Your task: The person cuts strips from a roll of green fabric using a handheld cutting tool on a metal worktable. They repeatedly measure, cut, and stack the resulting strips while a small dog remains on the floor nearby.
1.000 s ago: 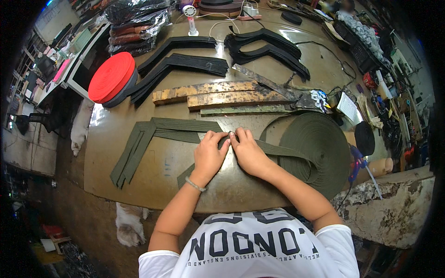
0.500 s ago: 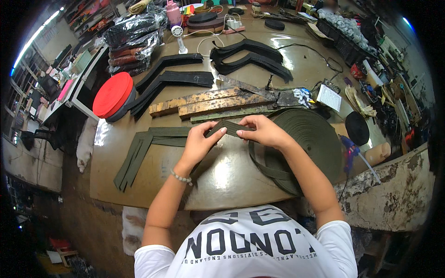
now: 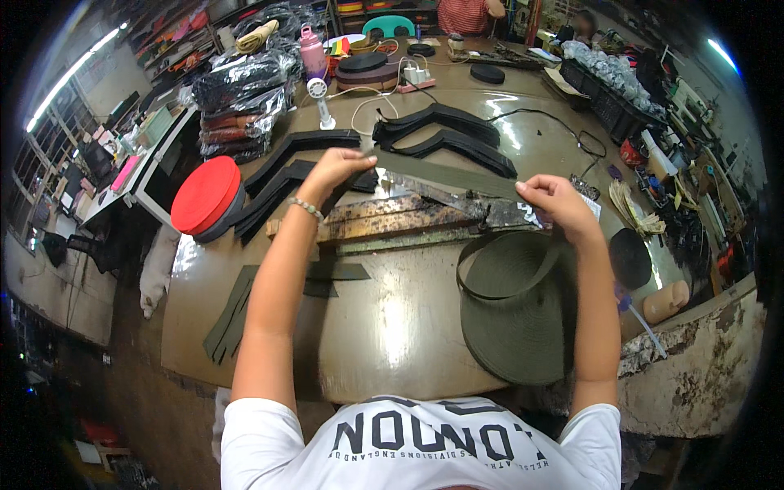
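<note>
Stretched between my hands over the table is a dark olive webbing strap [image 3: 449,174]. My left hand [image 3: 339,171] pinches its left part above the black strips, and a short end hangs below that hand. My right hand [image 3: 559,206] grips the strap farther right, thumb on top. From there the webbing loops down to a large olive webbing roll [image 3: 514,327], lying flat near the table's front right and partly behind my right forearm. Cut olive strips [image 3: 227,318] lie bent at the front left, partly hidden by my left arm.
Rusty, worn bars [image 3: 371,216] lie across the middle. Bundles of black strips [image 3: 445,122] lie beyond them. A red roll [image 3: 204,194] rests at the left, a small white fan [image 3: 321,106] behind it. A glue gun [image 3: 627,304] lies at the right edge. Another person [image 3: 467,16] is at the far end.
Both hands have moved up, forward and apart, drawing the strap out between them. Webbing now rises in a loop off the roll. More of the table's far end shows.
</note>
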A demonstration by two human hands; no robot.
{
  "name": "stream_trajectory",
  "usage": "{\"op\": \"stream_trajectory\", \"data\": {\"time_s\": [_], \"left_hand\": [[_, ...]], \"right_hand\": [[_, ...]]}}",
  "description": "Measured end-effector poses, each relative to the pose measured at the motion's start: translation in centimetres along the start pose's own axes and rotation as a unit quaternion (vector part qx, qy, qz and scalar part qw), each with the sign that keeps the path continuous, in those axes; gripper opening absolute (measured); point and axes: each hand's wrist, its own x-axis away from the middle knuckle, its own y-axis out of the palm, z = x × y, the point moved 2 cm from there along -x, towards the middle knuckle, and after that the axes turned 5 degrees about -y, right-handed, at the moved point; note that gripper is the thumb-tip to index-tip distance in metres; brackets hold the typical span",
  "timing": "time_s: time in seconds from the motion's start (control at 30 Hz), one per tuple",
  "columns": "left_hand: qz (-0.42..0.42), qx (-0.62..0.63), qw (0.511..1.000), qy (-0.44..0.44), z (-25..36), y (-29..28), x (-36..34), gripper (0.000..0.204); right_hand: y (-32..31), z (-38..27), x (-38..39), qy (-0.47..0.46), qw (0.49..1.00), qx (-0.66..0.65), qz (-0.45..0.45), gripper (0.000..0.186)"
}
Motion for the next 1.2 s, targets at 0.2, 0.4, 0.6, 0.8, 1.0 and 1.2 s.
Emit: {"op": "stream_trajectory", "data": {"time_s": [0.2,0.4,0.6,0.8,1.0,1.2], "left_hand": [[-0.015,0.009,0.998,-0.061,-6.1,3.0,-4.8,0.032],[-0.034,-0.058,0.986,-0.150,-6.4,3.1,-5.6,0.034],[-0.036,-0.030,0.984,-0.174,-6.4,3.6,-5.2,0.032],[-0.016,-0.054,0.986,-0.159,-6.5,3.7,-5.3,0.031],[-0.001,-0.059,0.989,-0.138,-6.0,3.8,-4.7,0.033],[0.008,-0.046,0.990,-0.131,-6.3,3.9,-4.8,0.035]], "right_hand": [[0.4,3.8,-3.3,0.058,0.997,0.042,-0.015,0.024],[-0.4,6.8,-4.9,0.104,0.994,-0.019,-0.042,0.019],[0.2,8.7,-5.1,0.100,0.995,0.005,0.011,0.029],[0.7,10.2,-5.4,0.133,0.991,0.017,0.017,0.030],[0.7,11.4,-6.0,0.158,0.987,0.026,-0.013,0.028],[0.8,11.7,-6.2,0.148,0.988,0.042,-0.014,0.028]]}}
